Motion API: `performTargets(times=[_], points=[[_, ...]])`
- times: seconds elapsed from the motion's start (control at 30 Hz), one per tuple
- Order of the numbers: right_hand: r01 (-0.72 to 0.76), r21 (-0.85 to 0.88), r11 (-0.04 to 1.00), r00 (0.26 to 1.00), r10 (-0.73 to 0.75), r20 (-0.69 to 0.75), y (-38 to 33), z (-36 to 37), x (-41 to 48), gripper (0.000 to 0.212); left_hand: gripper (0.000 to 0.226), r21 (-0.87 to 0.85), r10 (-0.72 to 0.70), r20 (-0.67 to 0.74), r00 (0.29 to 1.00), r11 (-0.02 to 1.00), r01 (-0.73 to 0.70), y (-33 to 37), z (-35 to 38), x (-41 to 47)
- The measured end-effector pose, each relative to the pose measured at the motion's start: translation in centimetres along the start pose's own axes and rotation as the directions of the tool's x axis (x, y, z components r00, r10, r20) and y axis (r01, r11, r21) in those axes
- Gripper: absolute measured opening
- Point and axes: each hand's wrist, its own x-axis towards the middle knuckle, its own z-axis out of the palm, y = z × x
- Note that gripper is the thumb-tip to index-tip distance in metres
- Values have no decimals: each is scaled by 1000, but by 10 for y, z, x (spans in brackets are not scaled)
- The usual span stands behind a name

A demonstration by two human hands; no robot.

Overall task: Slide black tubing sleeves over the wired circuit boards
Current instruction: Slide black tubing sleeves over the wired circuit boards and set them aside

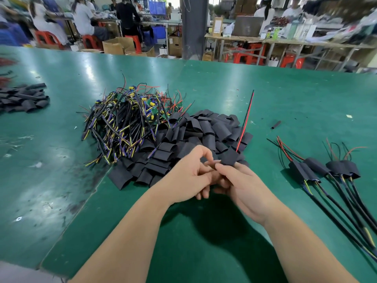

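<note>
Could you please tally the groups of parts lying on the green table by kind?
Heaps of empty black sleeves: 2, centre and far left
Heap of bare wired boards: 1
Group of sleeved boards, right: 1
Total: 4
Blurred red items at the left edge left out.

Two sleeve piles (183, 144), one wired-board heap (122, 119)

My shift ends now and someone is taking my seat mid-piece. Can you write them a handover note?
The right hand pinches a black sleeve with red and black wires sticking out of its top; the left hand curls at its near end, grip hidden. Done: a few sleeved boards lie at right. To do: the pile of wired boards and the sleeve pile ahead on the green table.
</note>
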Motion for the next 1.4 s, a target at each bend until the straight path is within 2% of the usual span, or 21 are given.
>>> performTargets(times=[0.07, 0.13, 0.2, 0.23, 0.3, 0.43, 0.6, 0.67, 0.73, 0.8, 0.87, 0.93, 0.97, 1.03, 1.1, 1.13, 1.2, 1.27, 1.33, 1.4], points=[[33, 73, 997, 999, -30, -38, -4, 2, -1, 22, 25, -62, 0, -5, 1000, 998, 0, 0, 3, 1], [86, 173, 981, 983, -56, -173, -6, 1, 1, 26, 25, -104, 12, -37, 999, 994, -16, 0, 6, 2], [175, 183, 967, 945, -113, -308, -8, -5, 2, 21, 28, -137, 20, -93, 995, 990, -33, -2, 10, 3], [210, 151, 966, 932, -151, -330, -10, -7, 2, 16, 30, -151, 24, -126, 992, 988, -43, -3, 12, 4], [234, 120, 965, 930, -187, -316, -12, -8, 1, 8, 31, -170, 35, -170, 985, 983, -64, -4, 13, 4], [203, 188, 961, 947, -143, -288, -13, -6, 0, 4, 33, -161, 67, -231, 971, 981, -106, -4, 11, 5], [170, 111, 979, 955, -136, -262, -5, -4, 0, 19, 33, -20, 98, -283, 954, 994, -109, -7, 15, 4], [164, 59, 985, 948, -141, -285, -7, -4, -1, 23, 32, -13, 70, -229, 971, 997, -75, -5, 15, 5], [153, 82, 985, 935, -118, -335, -13, -7, -1, 26, 26, -51, 22, -162, 986, 998, -30, 2, 6, 11], [172, 93, 981, 896, -116, -429, -24, -20, -2, 30, 11, 19, -9, -207, 978, 1000, 13, 12, -13, 20], [170, -132, 977, 810, -215, -545, -35, -45, -4, 31, 19, 260, 49, -410, 911, 963, 65, 17, -43, 29], [38, -457, 889, 721, -340, -603, -43, -77, -9, 27, 27, 585, 229, -592, 773, 781, 217, 16, -82, 34], [-67, -576, 814, 690, -380, -617, -45, -90, -12, 23, 26, 674, 298, -631, 716, 668, 316, 13, -102, 34], [-240, -688, 685, 657, -407, -635, -45, -109, -20, 20, 17, 717, 312, -680, 664, 476, 510, 3, -141, 33], [-354, -704, 615, 656, -373, -656, -44, -116, -24, 14, 38, 638, 213, -769, 602, 312, 704, -11, -169, 29], [-399, -708, 583, 666, -346, -661, -42, -118, -24, 12, 47, 582, 162, -812, 560, 287, 761, -18, -179, 25], [-470, -705, 531, 679, -293, -673, -41, -119, -23, 8, 53, 489, 70, -866, 495, 322, 811, -29, -192, 20], [-534, -671, 514, 654, -251, -713, -41, -116, -22, 4, 49, 453, -4, -867, 498, 407, 793, -37, -200, 20], [-576, -645, 502, 626, -235, -743, -41, -114, -22, 25, 48, 470, 1, -849, 528, 457, 755, -39, -203, 20], [-593, -637, 492, 606, -248, -756, -41, -110, -21, 38, 49, 451, 6, -859, 512, 481, 752, -37, -206, 17]])
